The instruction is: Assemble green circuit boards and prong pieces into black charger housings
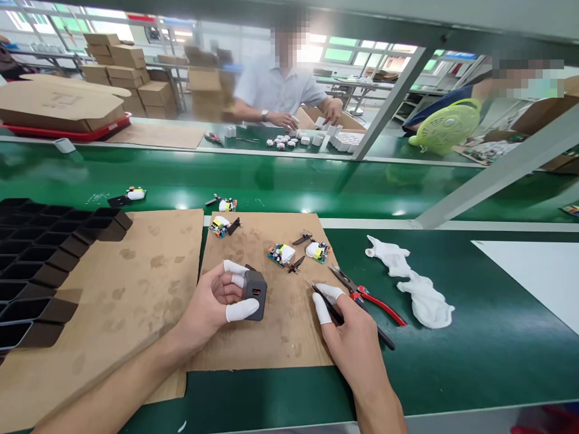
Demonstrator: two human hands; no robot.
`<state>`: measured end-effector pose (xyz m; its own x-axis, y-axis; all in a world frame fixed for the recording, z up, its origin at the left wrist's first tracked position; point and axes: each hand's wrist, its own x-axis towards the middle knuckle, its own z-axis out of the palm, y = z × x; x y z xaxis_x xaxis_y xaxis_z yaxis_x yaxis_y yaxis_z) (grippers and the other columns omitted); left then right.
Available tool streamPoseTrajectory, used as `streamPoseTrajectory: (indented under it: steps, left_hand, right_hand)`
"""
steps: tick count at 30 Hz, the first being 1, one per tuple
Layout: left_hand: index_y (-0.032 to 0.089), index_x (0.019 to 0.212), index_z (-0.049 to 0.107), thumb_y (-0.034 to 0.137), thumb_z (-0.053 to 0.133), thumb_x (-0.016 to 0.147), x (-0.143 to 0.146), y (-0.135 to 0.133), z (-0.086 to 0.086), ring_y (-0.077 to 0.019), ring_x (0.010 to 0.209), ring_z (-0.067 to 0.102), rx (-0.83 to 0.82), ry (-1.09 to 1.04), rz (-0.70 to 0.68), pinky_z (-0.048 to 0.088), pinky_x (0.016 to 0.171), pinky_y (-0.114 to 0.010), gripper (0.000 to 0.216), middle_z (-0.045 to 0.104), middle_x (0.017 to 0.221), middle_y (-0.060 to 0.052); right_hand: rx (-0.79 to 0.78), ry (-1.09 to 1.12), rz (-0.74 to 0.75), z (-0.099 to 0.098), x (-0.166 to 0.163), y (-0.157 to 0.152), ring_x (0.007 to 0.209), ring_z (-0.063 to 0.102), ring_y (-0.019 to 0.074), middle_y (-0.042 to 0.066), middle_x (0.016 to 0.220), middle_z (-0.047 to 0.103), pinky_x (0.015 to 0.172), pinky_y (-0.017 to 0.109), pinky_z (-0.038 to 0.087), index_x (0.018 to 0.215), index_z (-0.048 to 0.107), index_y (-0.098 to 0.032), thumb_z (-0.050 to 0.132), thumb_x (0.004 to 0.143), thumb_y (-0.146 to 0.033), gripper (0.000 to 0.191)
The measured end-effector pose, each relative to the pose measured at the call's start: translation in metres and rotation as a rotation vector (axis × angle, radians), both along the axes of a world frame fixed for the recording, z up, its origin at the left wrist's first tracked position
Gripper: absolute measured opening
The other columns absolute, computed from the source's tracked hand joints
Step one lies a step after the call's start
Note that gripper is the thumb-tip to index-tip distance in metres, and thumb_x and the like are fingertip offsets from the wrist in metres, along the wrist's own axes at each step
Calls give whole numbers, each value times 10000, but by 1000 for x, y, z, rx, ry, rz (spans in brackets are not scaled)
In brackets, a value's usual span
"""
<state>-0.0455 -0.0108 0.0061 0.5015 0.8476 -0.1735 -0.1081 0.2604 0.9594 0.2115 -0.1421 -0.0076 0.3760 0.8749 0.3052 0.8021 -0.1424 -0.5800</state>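
Observation:
My left hand [217, 298], white finger cots on its fingertips, is closed around a black charger housing [256, 294] with a port facing me, held above the cardboard sheet [271, 343]. In my right hand [350, 331], also with finger cots, are black tweezers [329, 304], their thin tips pointing up and left. Beside that hand lie pliers with red handles [380, 305], partly hidden by it. Small circuit boards with white and yellow parts [281, 254], [317, 251], [220, 226] lie at the far part of the cardboard, with small black pieces next to them.
Rows of black open housings [40, 265] stand at left on another cardboard sheet [149, 289]. A crumpled white cloth [425, 295] lies right. Further boards [136, 193] rest on the green belt [181, 172]. A slanted metal post [497, 166] crosses at right. A person works opposite.

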Motion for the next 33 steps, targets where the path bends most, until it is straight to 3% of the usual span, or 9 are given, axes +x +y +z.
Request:
streamPoseTrajectory:
  steps: [10,14,17,20,22,24,27,30,33]
  left_hand:
    - [205,1104,701,578,1072,630,-2,0,-3,-219,836,766,42,19,-10,685,777,-341,708,786,940,-60]
    - [202,1095,705,579,1034,648,0,-1,0,-224,809,764,117,77,24,671,758,-352,671,793,945,-65]
    - [219,1070,692,472,1002,668,1,-5,2,-199,785,716,194,149,122,625,748,-331,567,770,924,-33]
    - [242,1089,694,365,1005,673,-1,-10,2,-219,865,705,399,324,269,591,815,-349,533,771,981,-21]
    - [249,1127,698,361,1015,693,-4,-13,1,-228,854,709,643,479,318,590,808,-365,548,768,1000,-18]
    - [249,1178,683,377,997,765,-6,-17,1,-212,780,699,873,545,307,594,731,-349,534,733,958,-2]
    - [250,1208,636,285,858,940,-5,-24,3,-175,762,694,1048,419,175,616,706,-302,349,686,925,12]
    - [261,1166,576,146,681,992,-4,-26,7,-159,814,711,1170,265,78,618,746,-279,233,703,961,1]
    - [281,1017,483,103,657,950,-6,-23,6,-155,704,605,1260,245,139,499,632,-278,257,604,835,38]
  right_hand:
    - [33,-38,2,-8,3,1,1062,823,323,83,1188,875,933,468,639,1265,823,-262,591,1123,-417,312]
    - [76,-102,-40,1,-3,1,1085,752,389,142,1118,795,964,569,611,1244,826,-219,612,1106,-493,374]
    - [116,-38,3,14,-25,-2,1189,747,369,139,1224,774,1060,565,610,1357,780,-242,637,1120,-499,377]
    - [-5,183,212,24,-57,-4,1297,767,319,120,1385,775,1121,490,646,1504,699,-296,654,1129,-488,424]
    - [-134,271,294,26,-74,-2,1454,706,348,144,1532,732,1219,540,612,1620,615,-273,644,1122,-507,552]
    - [-242,311,305,25,-85,3,1622,565,387,166,1682,639,1322,609,520,1686,556,-229,648,1107,-539,663]
    - [-313,358,270,21,-87,12,1702,452,409,179,1764,554,1370,634,456,1690,560,-203,709,1062,-596,756]
    - [-252,372,227,17,-82,17,1644,538,409,167,1691,623,1331,641,506,1612,643,-252,742,1044,-584,665]
    - [-49,315,188,11,-78,18,1482,695,382,156,1529,724,1226,584,620,1499,721,-276,772,1043,-506,513]
